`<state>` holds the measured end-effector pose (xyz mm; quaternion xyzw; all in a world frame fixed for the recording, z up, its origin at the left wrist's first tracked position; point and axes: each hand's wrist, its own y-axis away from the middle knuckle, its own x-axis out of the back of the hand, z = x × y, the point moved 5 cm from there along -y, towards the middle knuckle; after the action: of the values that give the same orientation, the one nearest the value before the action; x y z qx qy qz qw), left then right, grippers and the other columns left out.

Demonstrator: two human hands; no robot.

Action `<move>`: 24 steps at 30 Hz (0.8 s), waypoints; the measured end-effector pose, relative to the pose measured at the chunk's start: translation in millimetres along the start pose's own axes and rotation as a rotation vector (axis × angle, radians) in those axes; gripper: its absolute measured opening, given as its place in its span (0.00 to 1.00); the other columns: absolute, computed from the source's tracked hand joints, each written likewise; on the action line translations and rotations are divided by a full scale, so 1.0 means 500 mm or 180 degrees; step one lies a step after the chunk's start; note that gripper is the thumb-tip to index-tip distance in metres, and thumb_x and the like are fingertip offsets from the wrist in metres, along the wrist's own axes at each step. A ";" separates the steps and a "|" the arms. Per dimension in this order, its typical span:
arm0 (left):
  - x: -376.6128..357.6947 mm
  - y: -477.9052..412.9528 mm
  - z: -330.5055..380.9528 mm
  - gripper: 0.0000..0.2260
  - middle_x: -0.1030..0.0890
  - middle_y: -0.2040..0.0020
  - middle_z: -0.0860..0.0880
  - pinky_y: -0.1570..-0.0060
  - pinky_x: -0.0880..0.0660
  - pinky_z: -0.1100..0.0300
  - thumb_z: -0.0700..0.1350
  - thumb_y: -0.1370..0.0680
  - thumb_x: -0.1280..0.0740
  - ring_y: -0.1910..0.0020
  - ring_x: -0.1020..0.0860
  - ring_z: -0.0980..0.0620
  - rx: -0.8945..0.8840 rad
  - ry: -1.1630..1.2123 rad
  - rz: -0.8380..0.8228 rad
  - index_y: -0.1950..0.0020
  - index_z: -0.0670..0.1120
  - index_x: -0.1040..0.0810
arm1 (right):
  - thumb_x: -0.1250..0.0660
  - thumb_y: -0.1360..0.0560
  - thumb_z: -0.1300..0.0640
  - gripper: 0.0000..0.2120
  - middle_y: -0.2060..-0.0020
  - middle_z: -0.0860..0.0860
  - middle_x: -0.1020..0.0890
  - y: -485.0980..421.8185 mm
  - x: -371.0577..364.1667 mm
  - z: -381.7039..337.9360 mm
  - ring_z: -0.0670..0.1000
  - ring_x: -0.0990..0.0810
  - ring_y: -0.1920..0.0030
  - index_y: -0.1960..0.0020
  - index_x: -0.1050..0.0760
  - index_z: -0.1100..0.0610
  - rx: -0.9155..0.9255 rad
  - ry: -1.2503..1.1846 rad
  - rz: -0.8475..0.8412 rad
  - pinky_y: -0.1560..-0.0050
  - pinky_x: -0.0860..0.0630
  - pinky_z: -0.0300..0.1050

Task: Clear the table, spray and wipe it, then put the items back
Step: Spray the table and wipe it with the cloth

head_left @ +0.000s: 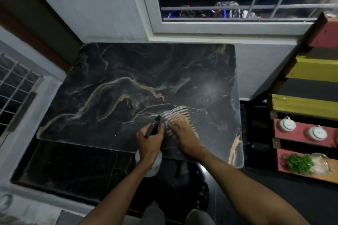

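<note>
A dark marble table (128, 78) with tan veins fills the middle of the view, with nothing standing on it. My left hand (150, 142) grips a spray bottle (153, 127) by its black trigger head at the table's front edge; the bottle's white body hangs below my wrist. My right hand (182, 133) presses flat on a striped cloth (175, 115) on the table's front right part, and both are motion-blurred. A pale misty patch (210, 89) shows on the marble behind the cloth.
A painted wooden shelf (307, 133) stands to the right, holding two white lidded pots (286, 124), a green plant (300, 164) and a glass jar (320, 164). Barred windows are behind and to the left. The dark tiled floor (73, 166) lies below the table.
</note>
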<state>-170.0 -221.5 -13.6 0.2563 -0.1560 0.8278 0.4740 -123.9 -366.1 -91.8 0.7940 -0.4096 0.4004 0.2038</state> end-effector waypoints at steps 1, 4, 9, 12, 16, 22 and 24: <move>0.005 -0.011 -0.002 0.16 0.23 0.74 0.50 0.68 0.27 0.56 0.41 0.24 0.25 0.68 0.22 0.48 -0.0021 0.0009 0.0016 0.69 0.41 0.24 | 0.39 0.20 0.60 0.27 0.19 0.52 0.45 -0.007 0.003 -0.008 0.55 0.53 0.19 0.22 0.38 0.51 0.0314 -0.0002 -0.0082 0.19 0.56 0.55; 0.033 -0.046 -0.023 0.15 0.22 0.73 0.49 0.69 0.27 0.57 0.41 0.24 0.25 0.70 0.22 0.50 0.0125 0.0100 0.0115 0.69 0.41 0.23 | 0.38 0.20 0.59 0.26 0.20 0.51 0.43 -0.076 0.039 0.051 0.54 0.50 0.19 0.23 0.37 0.50 -0.0629 -0.0140 0.0410 0.19 0.54 0.54; 0.113 -0.096 -0.053 0.18 0.26 0.76 0.56 0.69 0.29 0.64 0.41 0.25 0.24 0.73 0.24 0.57 0.0145 -0.0036 0.0307 0.72 0.48 0.27 | 0.37 0.27 0.65 0.36 0.19 0.54 0.49 -0.129 -0.048 -0.078 0.58 0.57 0.19 0.20 0.43 0.53 -0.0042 0.0189 0.0050 0.20 0.57 0.60; 0.180 -0.144 -0.092 0.18 0.26 0.76 0.57 0.69 0.31 0.65 0.42 0.25 0.24 0.73 0.24 0.61 0.0242 0.0032 0.0449 0.72 0.50 0.27 | 0.36 0.25 0.62 0.29 0.21 0.53 0.41 -0.217 -0.039 -0.063 0.58 0.48 0.19 0.24 0.33 0.53 -0.0056 0.0068 0.0179 0.20 0.52 0.58; 0.275 -0.224 -0.162 0.19 0.25 0.76 0.51 0.69 0.30 0.64 0.43 0.25 0.24 0.72 0.23 0.56 0.0333 0.0192 0.0473 0.72 0.43 0.27 | 0.40 0.25 0.60 0.31 0.20 0.56 0.43 -0.314 -0.081 -0.138 0.60 0.49 0.19 0.22 0.39 0.55 -0.1121 -0.0001 0.0497 0.20 0.56 0.60; 0.398 -0.365 -0.267 0.17 0.23 0.74 0.47 0.68 0.30 0.66 0.43 0.26 0.24 0.72 0.24 0.53 0.0391 0.0472 0.0451 0.71 0.41 0.26 | 0.40 0.27 0.58 0.29 0.22 0.56 0.39 -0.472 -0.147 -0.228 0.60 0.44 0.20 0.26 0.31 0.56 -0.0695 -0.0087 0.0247 0.20 0.51 0.57; 0.434 -0.408 -0.293 0.18 0.25 0.76 0.48 0.69 0.32 0.68 0.43 0.26 0.24 0.74 0.26 0.53 0.0379 0.0452 0.0443 0.72 0.42 0.27 | 0.39 0.29 0.62 0.31 0.22 0.59 0.40 -0.504 -0.164 -0.264 0.63 0.45 0.21 0.25 0.33 0.59 -0.1155 0.0031 0.0405 0.20 0.53 0.59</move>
<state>-125.2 107.3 -6.3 0.2133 -0.0900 0.8826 0.4091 -8.9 -93.6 -77.6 0.7147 -0.5234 0.3360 0.3200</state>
